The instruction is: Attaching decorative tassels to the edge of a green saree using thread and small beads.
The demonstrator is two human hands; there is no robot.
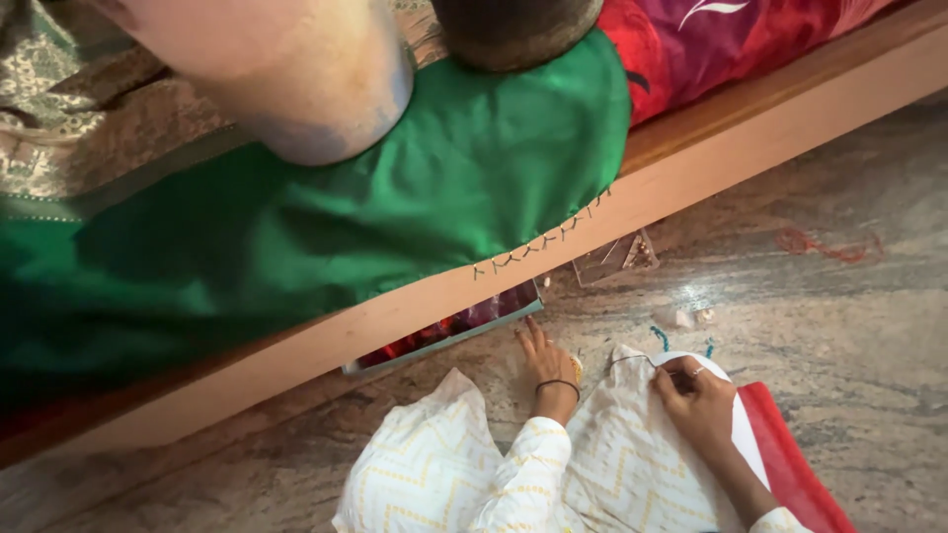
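Landmark for these notes: the long wooden frame edge (632, 192) that runs slantwise across the view.

Nearest me, below the frame: the right hand (699, 400) rests on a white garment with a pale yellow zigzag (632, 464). Its fingers are pressed together at the tips, pinching what I take to be a needle with a thin thread (632, 359) running off toward the left hand. The needle itself is too small to confirm. The left hand (546, 360) lies flat on the stone floor (849, 375) just under the frame, fingers spread, a dark band at the wrist.

Handling judgement: the thread looks feather-light and limp, easy to lose or snag. It is best pinched close to the needle end. The garment is soft and will bunch, so it wants a flat palm to steady it.

A red cloth (790, 454) lies beside the garment, farther from the frame. Small teal bits (660, 338) and a clear packet (617, 259) sit on the floor close under the frame. A flat case (444, 331) pokes out from beneath it.

Above the frame: a green fabric (346, 217) draped over it, its edge carrying a line of zigzag stitching (538, 247). Two rounded shapes at the top are cut off, and I cannot tell what they are. The right forearm leaves the view at the bottom edge.
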